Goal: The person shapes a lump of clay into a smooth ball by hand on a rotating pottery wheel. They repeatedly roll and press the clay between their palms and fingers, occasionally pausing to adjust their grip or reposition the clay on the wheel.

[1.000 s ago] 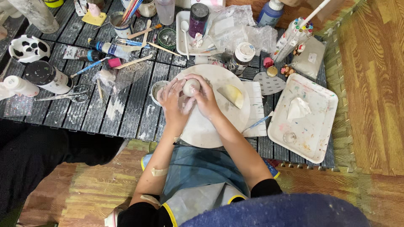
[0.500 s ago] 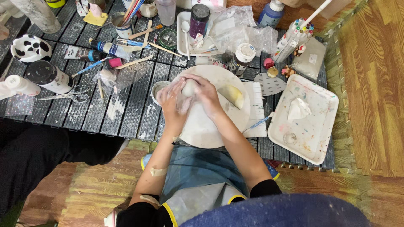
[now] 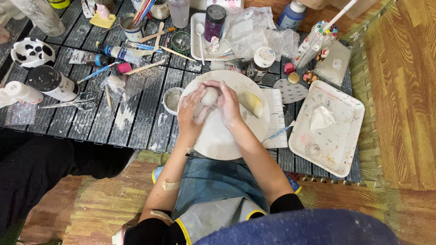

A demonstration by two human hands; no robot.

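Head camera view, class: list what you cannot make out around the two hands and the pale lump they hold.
- Pale lump, head view: its underside and far side are hidden by the left hand and right hand.
- Round white board: the middle is covered by both hands.
- Small bowl: its contents are too small to tell.
- Tall cylinder: cut off by the top edge.

Round board [image 3: 218,136] at table's near edge, both hands over it: left hand [image 3: 190,115] and right hand [image 3: 227,102] around a clay ball [image 3: 210,96]. Small bowl [image 3: 172,99] just left of board, wedge-shaped lump [image 3: 252,103], maybe clay, on its right part. Square tray [image 3: 340,145] to the right with crumpled tissue [image 3: 320,119] on it; scissors [image 3: 72,102] well left.
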